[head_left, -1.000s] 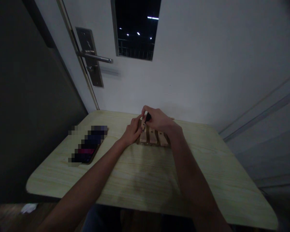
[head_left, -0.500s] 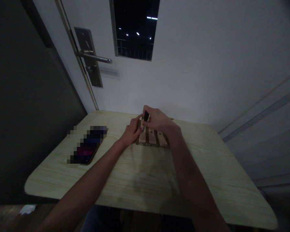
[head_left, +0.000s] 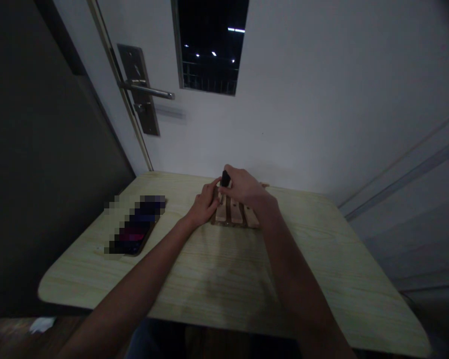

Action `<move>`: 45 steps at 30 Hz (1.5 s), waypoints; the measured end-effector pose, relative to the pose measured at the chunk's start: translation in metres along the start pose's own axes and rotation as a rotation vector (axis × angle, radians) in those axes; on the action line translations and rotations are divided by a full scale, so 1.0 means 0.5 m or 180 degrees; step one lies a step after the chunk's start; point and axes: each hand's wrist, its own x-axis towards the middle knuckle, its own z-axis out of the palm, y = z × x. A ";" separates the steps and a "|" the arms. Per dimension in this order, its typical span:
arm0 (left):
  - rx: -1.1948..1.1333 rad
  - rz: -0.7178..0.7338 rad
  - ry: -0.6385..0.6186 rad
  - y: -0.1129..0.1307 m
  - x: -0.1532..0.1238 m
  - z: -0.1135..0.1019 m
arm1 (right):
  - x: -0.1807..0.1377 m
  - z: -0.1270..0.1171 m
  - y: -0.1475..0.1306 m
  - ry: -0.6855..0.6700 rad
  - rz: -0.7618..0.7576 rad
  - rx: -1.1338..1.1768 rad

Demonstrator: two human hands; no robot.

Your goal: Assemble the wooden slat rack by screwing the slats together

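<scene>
A small wooden board lies near the back of the table, with pale wooden blocks on it, split by darker strips. Some blocks show a small dark hole. My left hand grips the board's left edge, its thumb and fingers pressed against the leftmost block. Above that block, my right hand is closed around a black-handled tool that looks like a screwdriver. The tool stands roughly upright. Its lower end is mostly hidden by my fingers, and my right hand and wrist cover the board's far right part.
A phone, partly pixelated, lies left of my left forearm on the pale wooden table. Behind the table rises a white door with a metal handle and a dark window. A small brownish piece shows behind my right hand.
My right hand and wrist have shifted slightly, and the black handle stands a little more upright. My left hand keeps its place on the board.
</scene>
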 end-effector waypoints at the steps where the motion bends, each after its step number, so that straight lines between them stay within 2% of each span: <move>1: -0.0005 -0.0009 -0.0006 0.000 0.000 0.000 | -0.002 -0.003 0.001 -0.0027 -0.0090 0.0087; 7: 0.0005 -0.0009 -0.0006 -0.002 0.001 0.001 | -0.001 -0.009 0.014 0.0091 -0.0745 0.0762; 10: 0.0051 -0.0032 -0.0012 -0.007 0.001 0.004 | 0.003 -0.007 0.022 0.0086 -0.0910 0.0937; 19: 0.0055 0.0054 0.0020 -0.005 0.000 0.002 | 0.008 -0.006 0.024 0.0161 -0.0454 0.0563; 28: 0.0046 0.0007 -0.0007 -0.006 0.001 0.003 | -0.006 -0.016 0.023 0.0057 -0.0826 0.0729; 32: 0.0030 0.0021 -0.0005 -0.001 0.001 0.001 | -0.010 -0.023 0.023 -0.0071 -0.0663 0.0749; 45: -0.0007 0.0050 -0.0008 0.004 -0.001 -0.002 | -0.006 -0.013 0.010 0.0070 -0.0094 0.0212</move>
